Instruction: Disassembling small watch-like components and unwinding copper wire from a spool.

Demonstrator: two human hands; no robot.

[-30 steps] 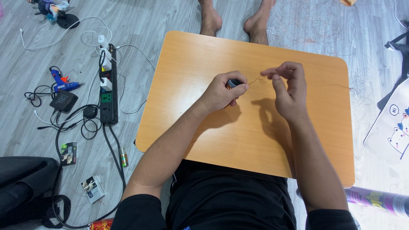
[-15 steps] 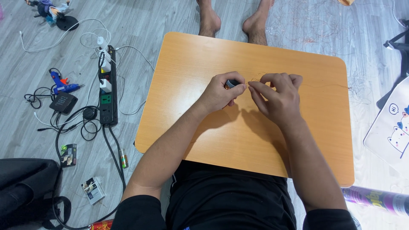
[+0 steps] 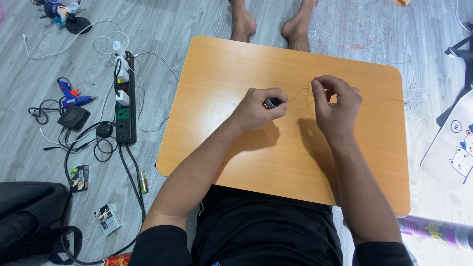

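Over an orange wooden lap table [image 3: 231,79], my left hand [image 3: 256,109] is closed around a small dark round object [image 3: 272,103], mostly hidden by my fingers. A thin copper-coloured wire [image 3: 300,94] runs from it to my right hand [image 3: 337,106], which pinches the wire between thumb and fingertips. The wire loops loosely between the two hands, and a strand trails off to the right across the tabletop.
A black power strip [image 3: 125,101] with plugs and cables lies on the grey floor at left, beside a blue glue gun [image 3: 69,93] and a black adapter. A black bag [image 3: 29,216] sits at bottom left. Two bare feet [image 3: 268,22] rest beyond the table. Tangled wire litters the floor at upper right.
My right hand drew in close to the left hand, then moved back out to the right, and the wire now hangs in a slack loop between them. My left hand stayed put.
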